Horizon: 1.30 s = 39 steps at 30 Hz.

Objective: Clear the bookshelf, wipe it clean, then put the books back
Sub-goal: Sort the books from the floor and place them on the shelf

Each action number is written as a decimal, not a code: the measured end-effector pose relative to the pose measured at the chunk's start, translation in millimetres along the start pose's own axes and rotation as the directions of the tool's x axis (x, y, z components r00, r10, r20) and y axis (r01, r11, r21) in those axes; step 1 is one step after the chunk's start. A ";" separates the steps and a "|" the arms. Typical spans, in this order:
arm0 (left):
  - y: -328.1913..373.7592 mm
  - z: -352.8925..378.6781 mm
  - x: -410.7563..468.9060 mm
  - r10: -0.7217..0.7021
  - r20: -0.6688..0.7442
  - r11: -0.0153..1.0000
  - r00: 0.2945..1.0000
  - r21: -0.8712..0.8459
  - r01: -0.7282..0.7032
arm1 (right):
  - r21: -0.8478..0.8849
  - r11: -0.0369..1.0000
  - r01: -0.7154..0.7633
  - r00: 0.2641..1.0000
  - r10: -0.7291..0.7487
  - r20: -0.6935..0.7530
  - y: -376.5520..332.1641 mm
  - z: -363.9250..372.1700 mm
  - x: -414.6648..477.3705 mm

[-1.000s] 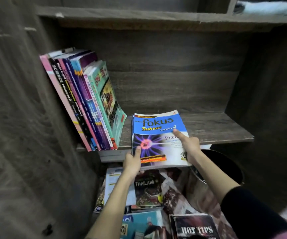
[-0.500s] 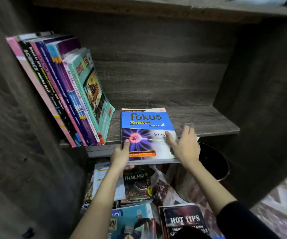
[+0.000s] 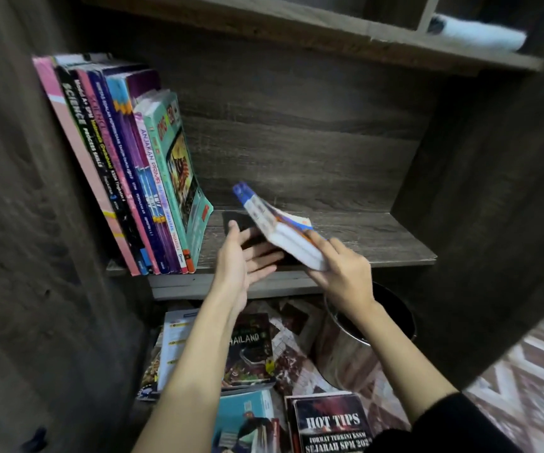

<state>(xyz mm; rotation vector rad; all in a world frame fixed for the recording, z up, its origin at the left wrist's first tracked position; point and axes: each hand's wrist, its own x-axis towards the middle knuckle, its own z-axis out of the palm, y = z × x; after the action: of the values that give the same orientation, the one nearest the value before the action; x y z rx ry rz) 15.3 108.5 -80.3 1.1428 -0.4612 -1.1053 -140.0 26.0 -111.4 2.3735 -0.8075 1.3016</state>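
Right hand and left hand meet at the bookshelf, just right of a leaning row of books: the right grips the near edge of a blue-and-white book tilted above the shelf board; the left, fingers spread loose, lies just beneath it.

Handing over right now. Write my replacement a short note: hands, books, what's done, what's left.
Right hand grips the blue book by its lower edge, tilted above the shelf.
Left hand open beside it, fingers toward its underside.
Row of books leans at the shelf's left end: those are back.
Left: stand this book against the row, then shelve the floor pile, Hot Tips book included.
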 end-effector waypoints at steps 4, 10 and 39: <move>-33.5 12.8 4.9 -0.178 -0.074 0.980 0.981 0.080 0.184 | 0.413 0.820 -0.397 0.877 0.471 -0.091 -16.8 -23.3 10.4; -51.2 57.0 9.7 -0.114 -0.070 0.954 0.991 -0.288 0.089 | 0.858 0.047 -0.511 0.413 0.889 0.198 -44.7 -35.5 17.8; -88.4 60.1 19.1 -0.144 0.029 0.918 0.989 0.377 0.123 | 0.752 -0.536 -0.383 -0.331 0.840 0.430 0.6 39.4 -27.1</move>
<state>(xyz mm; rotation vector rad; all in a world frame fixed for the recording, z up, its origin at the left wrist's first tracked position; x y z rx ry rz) -63.5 62.6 -139.2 1.4985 -0.6668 -1.2015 -125.7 13.9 -155.4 0.2881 -2.6960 3.3730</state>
